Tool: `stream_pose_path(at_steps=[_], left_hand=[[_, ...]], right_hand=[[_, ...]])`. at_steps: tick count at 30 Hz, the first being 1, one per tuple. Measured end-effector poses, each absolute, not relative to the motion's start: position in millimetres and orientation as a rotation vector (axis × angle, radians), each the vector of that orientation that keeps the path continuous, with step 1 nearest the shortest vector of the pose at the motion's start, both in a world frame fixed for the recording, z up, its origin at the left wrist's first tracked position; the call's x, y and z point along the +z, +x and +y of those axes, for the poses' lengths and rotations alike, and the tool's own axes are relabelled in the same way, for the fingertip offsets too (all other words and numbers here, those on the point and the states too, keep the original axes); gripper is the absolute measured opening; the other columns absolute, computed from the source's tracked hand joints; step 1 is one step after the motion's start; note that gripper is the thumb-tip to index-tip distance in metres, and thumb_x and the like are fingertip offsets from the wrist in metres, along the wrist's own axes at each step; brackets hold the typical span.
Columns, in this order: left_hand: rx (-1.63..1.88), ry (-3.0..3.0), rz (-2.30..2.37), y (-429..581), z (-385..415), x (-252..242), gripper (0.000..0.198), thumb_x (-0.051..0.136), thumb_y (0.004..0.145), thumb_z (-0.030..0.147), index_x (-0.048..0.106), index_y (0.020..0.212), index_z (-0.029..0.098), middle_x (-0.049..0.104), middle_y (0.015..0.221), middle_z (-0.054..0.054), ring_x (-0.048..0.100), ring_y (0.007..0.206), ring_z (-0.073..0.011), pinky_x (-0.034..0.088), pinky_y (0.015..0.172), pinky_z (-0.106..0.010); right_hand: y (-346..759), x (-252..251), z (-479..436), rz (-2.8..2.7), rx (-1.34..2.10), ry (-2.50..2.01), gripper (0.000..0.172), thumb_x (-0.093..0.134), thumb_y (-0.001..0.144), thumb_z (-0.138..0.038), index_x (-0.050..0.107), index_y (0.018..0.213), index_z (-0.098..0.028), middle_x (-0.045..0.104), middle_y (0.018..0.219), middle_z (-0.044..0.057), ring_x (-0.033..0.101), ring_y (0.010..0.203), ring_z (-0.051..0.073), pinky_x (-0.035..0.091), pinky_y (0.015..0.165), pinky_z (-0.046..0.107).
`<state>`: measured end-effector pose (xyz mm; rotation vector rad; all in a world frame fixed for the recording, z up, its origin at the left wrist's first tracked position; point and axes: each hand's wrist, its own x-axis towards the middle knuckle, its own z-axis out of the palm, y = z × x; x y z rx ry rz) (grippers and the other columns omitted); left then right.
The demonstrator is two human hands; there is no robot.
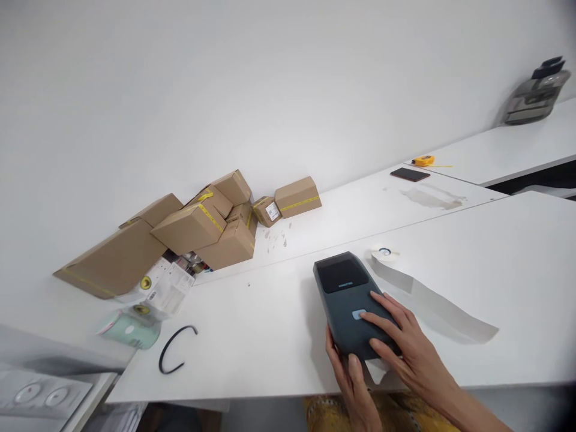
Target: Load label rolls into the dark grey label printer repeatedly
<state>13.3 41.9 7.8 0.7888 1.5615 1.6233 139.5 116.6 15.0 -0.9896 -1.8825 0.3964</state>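
Observation:
A dark blue-grey label printer (333, 327) with a black window at its far end is tilted over the front part of the white table. My left hand (353, 384) grips its near left edge, thumb on top and fingers along the side. My right hand (407, 342) lies over the printer's right side with fingers spread, the index fingertip touching a light blue button (359, 314). A bit of white paper (378, 371) shows below the printer's near end. To the right, a label roll (384, 254) has a long white strip (441, 303) unrolled from it.
Cardboard boxes (234, 245) are piled at the back left by the wall. A green canister (135, 330) and a black curved band (164, 351) lie at the left. Further right are a phone (410, 174), a yellow tape measure (423, 161) and a clear jug (537, 96).

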Motion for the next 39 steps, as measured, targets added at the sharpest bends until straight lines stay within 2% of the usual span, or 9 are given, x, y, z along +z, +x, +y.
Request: stream_pose_path(at_steps=[3, 6, 9, 11, 15, 23, 30, 34, 39], left_hand=[[1.648, 0.820, 1.652, 14.3, 41.7, 2.9, 0.072, 0.038, 0.099, 0.055, 0.031, 0.159, 0.016, 0.028, 0.168, -0.010, 0.030, 0.154, -0.0240, 0.035, 0.121, -0.030], [1.629, 0.843, 1.699, 13.1, 41.8, -8.5, 0.074, 0.041, 0.096, 0.061, 0.040, 0.155, 0.017, 0.027, 0.169, -0.010, 0.024, 0.156, -0.0252, 0.031, 0.124, -0.032], [1.620, 0.880, 1.715, 11.1, 41.8, -11.0, 0.069, 0.042, 0.095, 0.063, 0.054, 0.145, 0.016, 0.029, 0.168, -0.011, 0.024, 0.156, -0.0272, 0.028, 0.126, -0.036], [1.655, 0.950, 1.699, 10.4, 42.6, -3.1, 0.066, 0.038, 0.098, 0.059, 0.049, 0.149, 0.018, 0.029, 0.168, -0.011, 0.025, 0.156, -0.0256, 0.027, 0.126, -0.036], [1.690, 1.017, 1.678, 9.4, 47.0, 19.3, 0.064, 0.033, 0.103, 0.052, 0.035, 0.157, 0.019, 0.028, 0.169, -0.010, 0.025, 0.156, -0.0217, 0.026, 0.126, -0.033], [1.672, 0.995, 1.674, 2.1, 56.5, 18.3, 0.060, 0.040, 0.101, 0.054, 0.045, 0.151, 0.020, 0.041, 0.161, -0.012, 0.038, 0.150, -0.0239, 0.033, 0.122, -0.034], [1.666, 1.052, 1.761, -26.9, 87.7, 32.3, 0.052, 0.042, 0.100, 0.052, 0.062, 0.131, 0.016, 0.062, 0.140, -0.016, 0.055, 0.133, -0.0265, 0.043, 0.113, -0.038], [1.573, 1.175, 1.855, -46.2, 125.0, 51.7, 0.050, 0.052, 0.096, 0.046, 0.056, 0.136, 0.016, 0.059, 0.144, -0.017, 0.054, 0.135, -0.0270, 0.042, 0.113, -0.039], [1.324, 1.321, 1.867, -51.3, 169.2, 62.8, 0.068, 0.063, 0.089, 0.034, 0.040, 0.150, 0.013, 0.053, 0.151, -0.020, 0.050, 0.140, -0.0307, 0.042, 0.113, -0.040]], right_hand=[[149.8, 8.0, 112.8, -1.704, 0.691, -1.052, 0.053, 0.048, 0.100, -0.048, 0.043, 0.152, -0.039, 0.032, 0.167, 0.003, 0.039, 0.148, 0.034, 0.048, 0.112, 0.052], [154.0, -4.3, 112.3, -1.533, 0.934, -1.142, 0.059, 0.036, 0.103, -0.051, 0.028, 0.160, -0.038, 0.035, 0.166, 0.003, 0.035, 0.151, 0.032, 0.039, 0.119, 0.054], [149.2, -12.6, 112.3, -1.561, 0.969, -1.082, 0.053, 0.036, 0.102, -0.055, 0.042, 0.152, -0.039, 0.043, 0.161, 0.002, 0.035, 0.150, 0.034, 0.032, 0.122, 0.059], [144.1, -10.8, 113.1, -1.593, 0.889, -1.033, 0.050, 0.041, 0.100, -0.057, 0.049, 0.147, -0.039, 0.046, 0.159, 0.003, 0.036, 0.149, 0.036, 0.032, 0.121, 0.061], [140.8, 11.0, 125.4, -1.582, 0.753, -1.002, 0.049, 0.039, 0.103, -0.051, 0.042, 0.150, -0.039, 0.040, 0.162, 0.004, 0.035, 0.150, 0.033, 0.032, 0.121, 0.059], [149.0, 79.1, 179.5, -1.721, 0.605, -0.959, 0.046, 0.036, 0.104, -0.054, 0.050, 0.145, -0.036, 0.051, 0.152, 0.005, 0.043, 0.144, 0.029, 0.037, 0.119, 0.053], [129.7, 127.6, 232.9, -1.846, 0.264, -1.055, 0.047, 0.033, 0.105, -0.047, 0.056, 0.142, -0.029, 0.064, 0.127, 0.011, 0.063, 0.117, 0.028, 0.053, 0.096, 0.045], [118.6, 136.2, 248.6, -1.983, -0.016, -1.278, 0.051, 0.041, 0.102, -0.043, 0.048, 0.149, -0.023, 0.072, 0.106, 0.011, 0.070, 0.088, 0.029, 0.053, 0.071, 0.039], [107.7, 123.4, 248.9, -2.116, -0.043, -1.229, 0.045, 0.029, 0.106, -0.034, 0.058, 0.136, -0.017, 0.074, 0.115, 0.013, 0.070, 0.103, 0.029, 0.052, 0.081, 0.040]])
